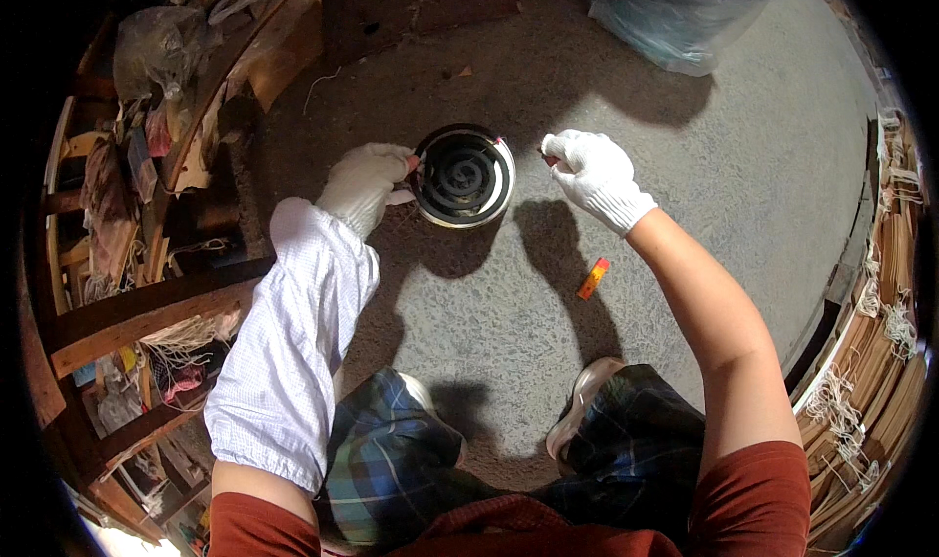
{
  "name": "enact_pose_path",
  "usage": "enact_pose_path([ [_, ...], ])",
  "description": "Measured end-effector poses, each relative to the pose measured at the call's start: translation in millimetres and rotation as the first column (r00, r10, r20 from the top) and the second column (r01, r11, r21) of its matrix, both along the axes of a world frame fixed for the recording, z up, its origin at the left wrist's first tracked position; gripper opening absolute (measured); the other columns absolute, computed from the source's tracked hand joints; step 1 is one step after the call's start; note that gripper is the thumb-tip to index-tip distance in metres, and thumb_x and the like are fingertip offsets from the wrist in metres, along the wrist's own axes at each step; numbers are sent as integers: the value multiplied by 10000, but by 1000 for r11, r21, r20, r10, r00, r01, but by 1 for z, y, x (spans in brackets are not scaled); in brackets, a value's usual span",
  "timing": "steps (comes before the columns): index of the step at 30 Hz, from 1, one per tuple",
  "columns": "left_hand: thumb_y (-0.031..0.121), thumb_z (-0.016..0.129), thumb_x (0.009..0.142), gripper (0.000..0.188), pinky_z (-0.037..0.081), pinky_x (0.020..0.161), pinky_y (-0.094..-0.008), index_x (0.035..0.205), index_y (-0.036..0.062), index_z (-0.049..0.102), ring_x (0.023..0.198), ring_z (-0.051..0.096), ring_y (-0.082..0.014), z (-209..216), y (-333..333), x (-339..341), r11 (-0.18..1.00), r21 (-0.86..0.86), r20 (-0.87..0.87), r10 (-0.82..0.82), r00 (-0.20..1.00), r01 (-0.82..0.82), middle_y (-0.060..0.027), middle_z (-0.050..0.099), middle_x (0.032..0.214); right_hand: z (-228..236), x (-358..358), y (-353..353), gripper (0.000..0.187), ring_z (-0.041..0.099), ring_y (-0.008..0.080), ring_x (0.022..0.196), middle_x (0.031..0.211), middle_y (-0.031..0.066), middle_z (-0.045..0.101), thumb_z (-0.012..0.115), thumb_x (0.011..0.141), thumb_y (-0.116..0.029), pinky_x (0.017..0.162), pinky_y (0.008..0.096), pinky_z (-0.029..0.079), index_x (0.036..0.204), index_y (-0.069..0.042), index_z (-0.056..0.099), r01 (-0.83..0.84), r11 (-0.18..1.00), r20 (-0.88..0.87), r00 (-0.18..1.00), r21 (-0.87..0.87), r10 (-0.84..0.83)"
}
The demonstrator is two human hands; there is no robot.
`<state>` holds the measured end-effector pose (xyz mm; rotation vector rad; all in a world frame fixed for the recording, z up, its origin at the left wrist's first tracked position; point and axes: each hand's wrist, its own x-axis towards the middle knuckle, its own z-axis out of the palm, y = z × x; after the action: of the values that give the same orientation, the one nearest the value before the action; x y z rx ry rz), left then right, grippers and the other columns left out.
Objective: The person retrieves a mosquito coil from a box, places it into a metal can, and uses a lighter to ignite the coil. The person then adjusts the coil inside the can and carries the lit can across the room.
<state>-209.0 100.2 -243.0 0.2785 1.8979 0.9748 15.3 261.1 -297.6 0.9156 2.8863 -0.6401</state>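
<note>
A black spiral mosquito coil (464, 174) lies in or on a round, pale-rimmed tin (506, 193). My left hand (367, 180), in a white glove with bare fingertips, grips the tin at its left edge. To the right of the tin, apart from it, my right hand (592, 171) is closed in a pinch in a similar glove. Something tiny and dark shows at its fingertips, too small to name. A small red and yellow lighter-like object (594, 278) lies on the concrete floor below my right hand.
A filled, translucent plastic bag (680, 19) stands at the far right. Along the left is a wooden rack (147, 312) crammed with scraps and plastic bags. Stacked brown bundles with white string (880, 303) line the right side. My shoes (577, 410) are on the floor below.
</note>
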Motion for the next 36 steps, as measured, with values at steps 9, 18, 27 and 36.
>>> enact_pose_path([
  [9,126,583,880,229,554,778,-313,1080,33,644,972,618,-194,4,12,2,962,-253,-198,-155,968,103,-114,630,1072,-1,1,-1,116,624,338,878,925,101,648,567,809,-198,758,439,499,898,-147,620,-33,999,-21,999,4,33],
  [18,150,622,851,199,511,675,-270,1021,77,695,774,637,-140,-9,14,-4,891,-396,-374,-378,847,223,-72,681,873,2,0,-6,122,609,349,877,904,118,638,568,788,-129,759,442,486,900,-108,613,-39,999,-55,998,-14,39],
  [27,255,597,841,278,501,746,-327,1073,127,683,832,661,-198,6,20,5,779,-581,-484,-565,668,238,-82,688,952,8,-3,-13,134,608,343,873,890,117,635,576,808,-182,752,435,487,909,-104,618,-45,997,-39,998,-62,42],
  [36,249,590,839,339,500,745,-327,1136,96,648,842,658,-211,7,7,-10,817,-518,-521,-536,665,253,-104,679,1003,31,-10,-41,197,636,354,832,907,139,661,561,851,-265,719,439,501,956,-130,658,123,977,-152,977,-172,-150],
])
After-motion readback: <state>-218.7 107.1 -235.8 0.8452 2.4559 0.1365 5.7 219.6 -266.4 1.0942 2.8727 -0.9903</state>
